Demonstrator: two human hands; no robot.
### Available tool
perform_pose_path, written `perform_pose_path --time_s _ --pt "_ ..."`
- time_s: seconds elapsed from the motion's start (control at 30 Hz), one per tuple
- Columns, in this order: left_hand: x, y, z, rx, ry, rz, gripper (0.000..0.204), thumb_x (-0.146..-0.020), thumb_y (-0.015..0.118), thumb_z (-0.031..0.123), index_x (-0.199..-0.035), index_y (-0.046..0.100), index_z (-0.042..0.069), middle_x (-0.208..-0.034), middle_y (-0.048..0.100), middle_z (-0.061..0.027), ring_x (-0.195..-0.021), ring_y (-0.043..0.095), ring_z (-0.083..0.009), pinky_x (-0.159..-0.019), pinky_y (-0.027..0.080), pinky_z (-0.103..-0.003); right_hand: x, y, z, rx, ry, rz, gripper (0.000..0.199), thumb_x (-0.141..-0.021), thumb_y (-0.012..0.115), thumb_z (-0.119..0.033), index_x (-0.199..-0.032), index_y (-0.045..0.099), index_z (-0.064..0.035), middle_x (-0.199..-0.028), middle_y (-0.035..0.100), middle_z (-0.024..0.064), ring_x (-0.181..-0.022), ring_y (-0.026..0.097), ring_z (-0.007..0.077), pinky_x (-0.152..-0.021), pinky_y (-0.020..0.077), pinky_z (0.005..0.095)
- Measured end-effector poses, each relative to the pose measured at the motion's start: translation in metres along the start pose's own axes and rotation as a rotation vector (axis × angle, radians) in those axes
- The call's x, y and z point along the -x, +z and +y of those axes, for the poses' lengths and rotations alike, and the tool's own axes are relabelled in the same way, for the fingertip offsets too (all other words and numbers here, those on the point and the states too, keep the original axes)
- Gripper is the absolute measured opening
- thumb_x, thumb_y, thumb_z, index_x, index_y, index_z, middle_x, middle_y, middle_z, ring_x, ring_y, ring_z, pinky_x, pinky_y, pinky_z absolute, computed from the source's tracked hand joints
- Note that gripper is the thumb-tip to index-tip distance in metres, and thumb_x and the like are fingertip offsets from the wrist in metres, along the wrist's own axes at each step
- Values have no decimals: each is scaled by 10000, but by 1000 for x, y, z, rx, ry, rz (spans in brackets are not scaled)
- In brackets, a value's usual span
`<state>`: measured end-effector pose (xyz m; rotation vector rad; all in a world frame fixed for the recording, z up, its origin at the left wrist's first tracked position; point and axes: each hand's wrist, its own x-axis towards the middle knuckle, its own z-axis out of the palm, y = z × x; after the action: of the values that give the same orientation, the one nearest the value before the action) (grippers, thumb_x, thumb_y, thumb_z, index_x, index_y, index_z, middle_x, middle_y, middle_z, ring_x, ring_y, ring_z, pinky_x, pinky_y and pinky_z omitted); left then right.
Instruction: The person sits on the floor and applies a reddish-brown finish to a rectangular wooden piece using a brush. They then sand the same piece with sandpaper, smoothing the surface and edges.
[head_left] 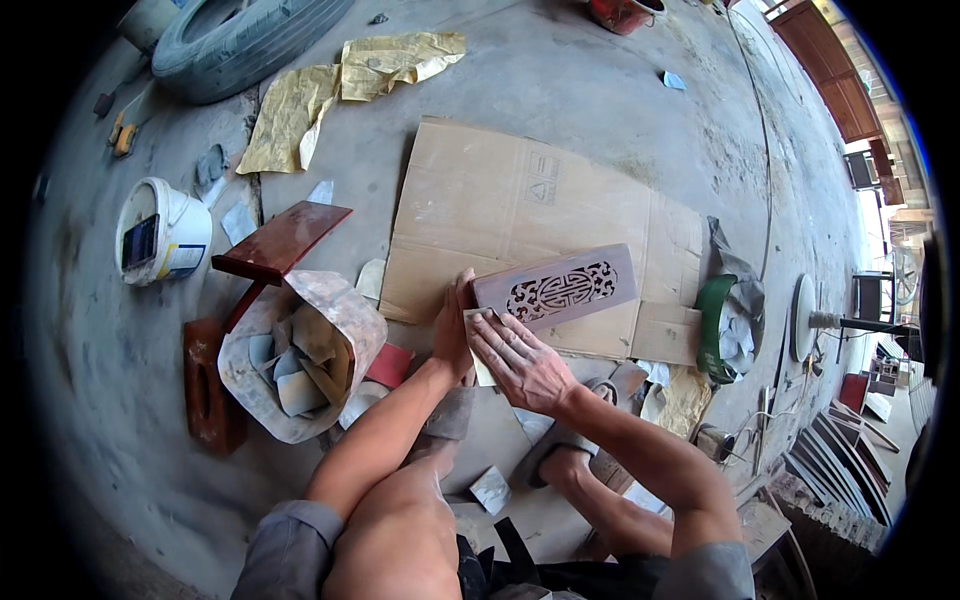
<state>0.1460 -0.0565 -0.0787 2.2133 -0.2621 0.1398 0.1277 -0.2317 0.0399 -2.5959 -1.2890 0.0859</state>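
A carved wooden panel [612, 275] with a cut-out lattice pattern rests above a flattened cardboard sheet [450, 205]. My left hand [453, 325] is closed round the panel's left end, its fingers partly hidden. Dusty with pale powder, my right hand [520, 365] presses a pale piece of sandpaper [477, 313] against the panel's near left corner. The fingers of that hand lie close together over the sandpaper, which shows only at its edges.
A tub [348, 292] of sandpaper scraps stands left, by a dark red board [290, 240] and a brick [203, 385]. A white bucket [190, 225] holding a phone [140, 250], a tyre [200, 68] and yellow paper [400, 62] lie beyond. A green container [712, 325] stands right.
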Motion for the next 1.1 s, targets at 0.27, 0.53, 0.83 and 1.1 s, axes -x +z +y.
perform_pose_path --time_s 0.27,0.53,0.83,1.1 --pt "0 7 -3 -91 -54 27 699 -924 665 154 -1490 300 -36 -1425 488 -275 -1309 515 -471 -1042 530 -498 43 -1 37 -63 170 -3 639 -893 602 -95 -1503 476 48 -1590 458 248 -1500 431 358 -1274 303 502" --pt "-1 5 -5 -48 -113 -26 765 -893 705 184 -1505 292 -17 -1419 488 -277 -1306 519 -470 -1049 518 -500 50 -6 50 5 124 -43 711 -875 622 -135 -1531 429 62 -1614 428 244 -1526 399 334 -1307 244 487" --pt "3 6 -15 -106 4 11 758 -914 688 168 -1516 266 -17 -1422 492 -294 -1288 524 -494 -1053 506 -531 37 19 2 -65 60 -37 695 -882 594 -126 -1537 439 42 -1615 429 242 -1505 428 343 -1295 270 477" --pt "1 4 -12 -17 -60 -5 766 -926 692 208 -1526 267 -8 -1452 471 -296 -1320 504 -493 -1061 500 -526 26 30 -26 -85 198 27 768 -805 649 -80 -1530 435 51 -1609 428 241 -1499 414 387 -1277 294 485"
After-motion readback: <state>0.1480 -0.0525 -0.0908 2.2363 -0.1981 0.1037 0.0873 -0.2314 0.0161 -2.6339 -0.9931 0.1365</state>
